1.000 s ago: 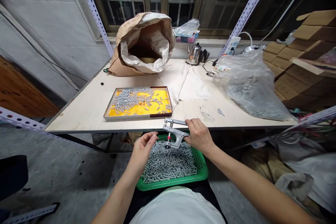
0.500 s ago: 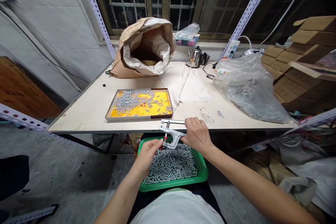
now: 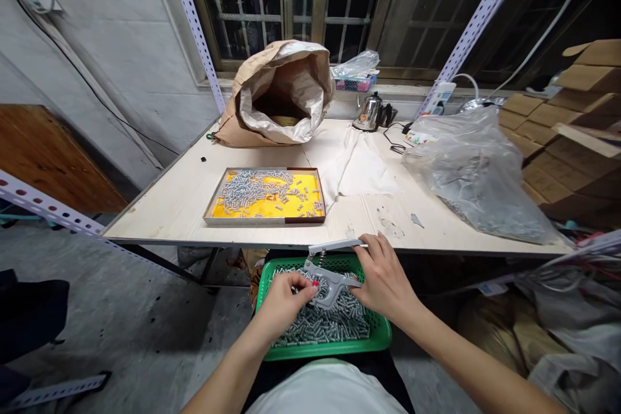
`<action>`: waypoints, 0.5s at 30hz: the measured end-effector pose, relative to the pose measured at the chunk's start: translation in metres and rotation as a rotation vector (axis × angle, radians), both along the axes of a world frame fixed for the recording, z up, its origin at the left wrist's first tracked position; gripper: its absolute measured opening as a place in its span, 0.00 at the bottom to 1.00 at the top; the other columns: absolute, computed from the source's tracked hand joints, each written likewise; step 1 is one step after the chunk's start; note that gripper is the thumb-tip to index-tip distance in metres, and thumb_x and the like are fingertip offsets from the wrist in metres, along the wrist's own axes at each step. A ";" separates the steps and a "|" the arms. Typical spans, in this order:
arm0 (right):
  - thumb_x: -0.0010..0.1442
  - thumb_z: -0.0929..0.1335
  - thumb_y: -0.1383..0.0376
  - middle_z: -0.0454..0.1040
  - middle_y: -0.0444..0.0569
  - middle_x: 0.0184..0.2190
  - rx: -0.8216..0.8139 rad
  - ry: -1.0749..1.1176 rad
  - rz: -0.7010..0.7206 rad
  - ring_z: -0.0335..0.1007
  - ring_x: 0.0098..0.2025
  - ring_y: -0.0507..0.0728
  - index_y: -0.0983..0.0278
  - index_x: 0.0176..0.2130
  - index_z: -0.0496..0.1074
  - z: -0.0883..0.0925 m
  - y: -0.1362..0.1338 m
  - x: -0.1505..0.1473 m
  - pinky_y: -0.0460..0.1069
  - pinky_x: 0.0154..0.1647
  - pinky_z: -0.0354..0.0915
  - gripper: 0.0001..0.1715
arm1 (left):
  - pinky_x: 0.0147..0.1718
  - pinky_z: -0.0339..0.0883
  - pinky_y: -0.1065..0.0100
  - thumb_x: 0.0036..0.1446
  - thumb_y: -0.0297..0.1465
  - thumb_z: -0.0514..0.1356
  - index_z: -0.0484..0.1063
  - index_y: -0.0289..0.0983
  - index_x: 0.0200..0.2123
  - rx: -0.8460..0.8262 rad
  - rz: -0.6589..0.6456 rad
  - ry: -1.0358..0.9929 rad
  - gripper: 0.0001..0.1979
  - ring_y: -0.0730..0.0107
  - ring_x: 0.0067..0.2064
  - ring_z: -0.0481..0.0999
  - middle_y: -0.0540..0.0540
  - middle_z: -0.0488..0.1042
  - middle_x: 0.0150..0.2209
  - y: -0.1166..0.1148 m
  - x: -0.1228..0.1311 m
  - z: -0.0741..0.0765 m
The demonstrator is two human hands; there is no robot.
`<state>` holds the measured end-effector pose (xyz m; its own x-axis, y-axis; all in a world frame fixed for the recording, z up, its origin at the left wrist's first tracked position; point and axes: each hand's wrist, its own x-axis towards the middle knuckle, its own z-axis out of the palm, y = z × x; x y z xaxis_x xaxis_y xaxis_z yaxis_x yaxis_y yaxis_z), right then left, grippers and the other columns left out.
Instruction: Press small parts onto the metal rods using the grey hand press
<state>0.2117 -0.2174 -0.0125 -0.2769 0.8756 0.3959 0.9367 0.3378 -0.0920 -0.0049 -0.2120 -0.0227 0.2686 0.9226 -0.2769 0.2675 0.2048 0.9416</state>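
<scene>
My right hand (image 3: 387, 277) grips the two spread handles of grey metal hand-press pliers (image 3: 332, 280), which have a small spring and a C-shaped jaw. At the jaw, beside a bit of red, my left hand (image 3: 285, 303) pinches with thumb and forefinger. Whatever lies between those fingertips is too small and covered to make out. Right below both hands, a green plastic basket (image 3: 334, 353) rests over my lap. Many small silvery spring-like or threaded metal pieces (image 3: 334, 325) fill it.
On the table (image 3: 160, 213) lies a shallow tray (image 3: 257, 222) with a yellow bottom and similar metal pieces. Behind it are an open paper sack (image 3: 230, 119), a white cloth (image 3: 366, 171) and a kettle (image 3: 369, 111). A clear plastic bag (image 3: 470, 168) and cardboard boxes (image 3: 553, 142) stand right.
The pliers' handles have spread from squeezed together to apart, and the tool sits lower over the basket. My left hand stays at the jaw. The whole view has shifted slightly.
</scene>
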 end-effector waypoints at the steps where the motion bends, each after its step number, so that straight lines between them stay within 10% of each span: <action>1: 0.43 0.66 0.69 0.63 0.59 0.48 0.011 0.007 -0.005 0.55 0.56 0.66 0.68 0.46 0.65 -0.002 -0.002 -0.001 0.64 0.61 0.53 0.28 | 0.29 0.53 0.69 0.48 0.36 0.61 0.70 0.37 0.21 0.050 -0.022 0.071 0.10 0.67 0.28 0.65 0.49 0.70 0.23 -0.001 0.000 0.002; 10: 0.41 0.64 0.72 0.60 0.59 0.54 0.008 0.016 0.011 0.51 0.61 0.66 0.68 0.48 0.64 -0.038 -0.017 0.016 0.66 0.64 0.49 0.31 | 0.38 0.59 0.63 0.51 0.26 0.57 0.72 0.37 0.27 0.363 -0.310 0.562 0.05 0.58 0.38 0.71 0.43 0.74 0.30 -0.007 -0.018 -0.017; 15: 0.45 0.64 0.70 0.60 0.60 0.53 0.044 0.047 -0.042 0.53 0.60 0.66 0.68 0.48 0.63 -0.052 -0.027 0.036 0.67 0.63 0.50 0.28 | 0.40 0.62 0.63 0.54 0.34 0.58 0.76 0.37 0.36 0.470 -0.181 0.621 0.09 0.56 0.41 0.73 0.40 0.77 0.37 0.050 -0.045 -0.003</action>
<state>0.2478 -0.2441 -0.0647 -0.2206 0.8673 0.4463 0.9450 0.3033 -0.1221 -0.0495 -0.1620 -0.0255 0.3498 0.9367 -0.0183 0.7627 -0.2734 0.5862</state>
